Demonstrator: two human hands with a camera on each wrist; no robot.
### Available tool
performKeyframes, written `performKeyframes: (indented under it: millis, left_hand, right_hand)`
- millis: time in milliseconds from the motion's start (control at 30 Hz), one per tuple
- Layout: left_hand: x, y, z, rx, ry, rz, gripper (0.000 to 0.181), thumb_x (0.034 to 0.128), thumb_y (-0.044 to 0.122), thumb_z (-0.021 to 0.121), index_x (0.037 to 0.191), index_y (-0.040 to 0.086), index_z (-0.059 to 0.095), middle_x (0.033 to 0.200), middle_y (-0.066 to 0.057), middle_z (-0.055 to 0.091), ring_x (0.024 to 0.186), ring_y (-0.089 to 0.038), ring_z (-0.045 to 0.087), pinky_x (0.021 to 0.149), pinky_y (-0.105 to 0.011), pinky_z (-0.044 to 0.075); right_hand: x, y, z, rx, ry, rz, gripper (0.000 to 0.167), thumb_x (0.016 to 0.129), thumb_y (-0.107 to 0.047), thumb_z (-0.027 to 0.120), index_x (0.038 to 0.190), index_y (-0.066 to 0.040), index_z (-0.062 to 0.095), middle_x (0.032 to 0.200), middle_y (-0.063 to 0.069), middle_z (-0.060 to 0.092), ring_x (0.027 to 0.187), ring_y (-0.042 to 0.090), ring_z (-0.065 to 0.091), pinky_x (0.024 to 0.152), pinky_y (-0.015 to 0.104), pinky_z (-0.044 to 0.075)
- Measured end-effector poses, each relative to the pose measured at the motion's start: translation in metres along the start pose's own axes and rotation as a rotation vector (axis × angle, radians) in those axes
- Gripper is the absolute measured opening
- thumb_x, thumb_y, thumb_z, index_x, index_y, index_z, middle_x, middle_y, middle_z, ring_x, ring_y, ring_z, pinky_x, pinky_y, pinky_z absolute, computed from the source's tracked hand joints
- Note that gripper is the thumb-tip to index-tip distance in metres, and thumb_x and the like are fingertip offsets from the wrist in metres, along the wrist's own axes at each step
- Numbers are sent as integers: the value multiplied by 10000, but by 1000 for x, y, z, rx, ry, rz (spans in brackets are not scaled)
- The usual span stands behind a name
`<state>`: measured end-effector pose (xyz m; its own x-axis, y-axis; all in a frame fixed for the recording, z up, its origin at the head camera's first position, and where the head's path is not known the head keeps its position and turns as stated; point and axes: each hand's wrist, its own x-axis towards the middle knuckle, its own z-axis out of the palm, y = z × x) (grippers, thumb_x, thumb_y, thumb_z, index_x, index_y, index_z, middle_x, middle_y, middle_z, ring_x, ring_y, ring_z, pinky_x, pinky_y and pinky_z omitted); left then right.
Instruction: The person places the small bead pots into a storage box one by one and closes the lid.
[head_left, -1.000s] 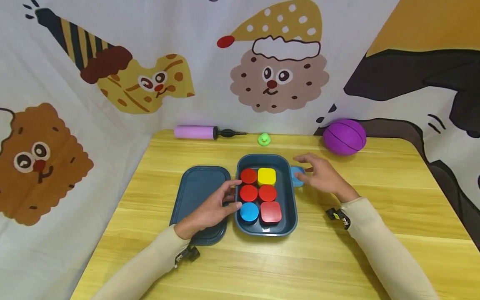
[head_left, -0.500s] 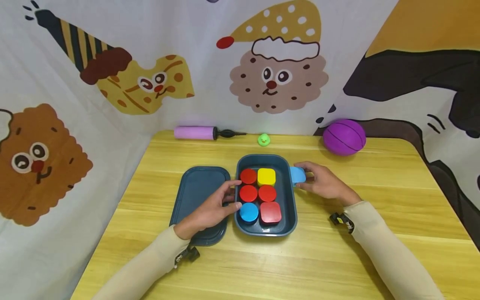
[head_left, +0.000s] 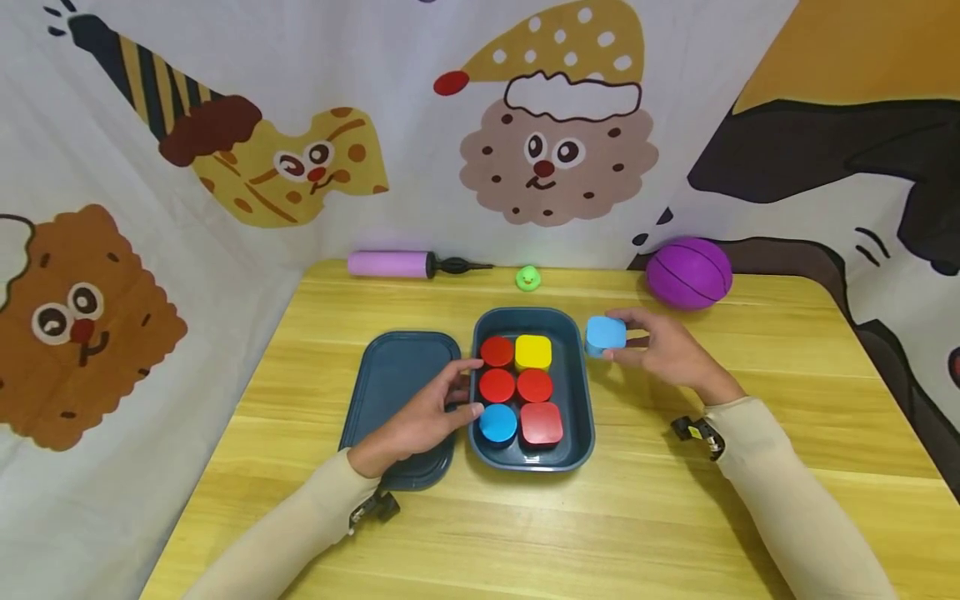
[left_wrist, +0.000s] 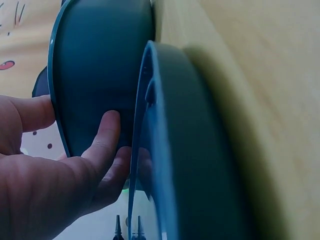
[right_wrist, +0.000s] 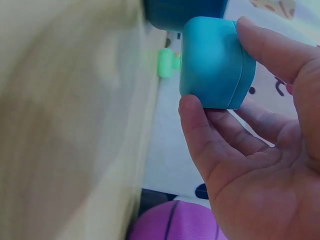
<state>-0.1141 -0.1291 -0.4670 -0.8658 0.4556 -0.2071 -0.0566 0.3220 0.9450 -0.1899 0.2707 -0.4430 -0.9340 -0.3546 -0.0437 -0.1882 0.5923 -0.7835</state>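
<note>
Between the thumb and fingers of my right hand (head_left: pixel 663 346) is a small light-blue rounded-square container (head_left: pixel 605 335). The right wrist view shows a seam near one end of this container (right_wrist: pixel 212 62), which is lifted off the table. My left hand (head_left: pixel 420 417) rests its fingertips and thumb against the left side of a dark-blue lunch box (head_left: pixel 576 450). In the left wrist view, straight fingers (left_wrist: pixel 107 132) touch the box's outer wall (left_wrist: pixel 100 60). Inside the box sit several small lidded containers: red round ones (head_left: pixel 497 386), a yellow square (head_left: pixel 533 353), a blue round (head_left: pixel 498 425) and a red square (head_left: pixel 542 425).
The dark-blue lid (head_left: pixel 397 383) lies left of the box, partly under my left hand. Along the back edge are a purple pump (head_left: pixel 390 265), a green toy duck (head_left: pixel 528 278) and a purple ball (head_left: pixel 689 273). A printed curtain (head_left: pixel 420 167) hangs behind the table.
My right hand has reached the light-blue container beside the box, pinched it and lifted it up off the table. My left hand and the box have stayed put.
</note>
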Motion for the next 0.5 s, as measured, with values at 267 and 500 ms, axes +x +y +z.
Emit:
performKeyframes:
  millis: [267, 500]
  left_hand:
    - [0, 1, -1, -5, -6, 2, 647, 1041, 141, 676, 1602, 280, 385, 1515, -146, 492, 1395, -355, 544, 1164, -541, 466]
    - [0, 0, -1, -5, -5, 6, 648, 1041, 136, 675, 1602, 278, 383, 1517, -147, 493, 1401, -356, 542, 1163, -543, 467]
  right_hand:
    - [4, -15, -5, -25, 87, -115, 622, 914, -147, 848, 1438, 42, 572, 1364, 227, 639, 1160, 453, 681, 985, 605, 572]
    - [16, -28, 6, -19, 155, -168, 611, 879, -107, 866, 1407, 44, 597, 1358, 221, 633, 1140, 420, 678, 951, 577, 590]
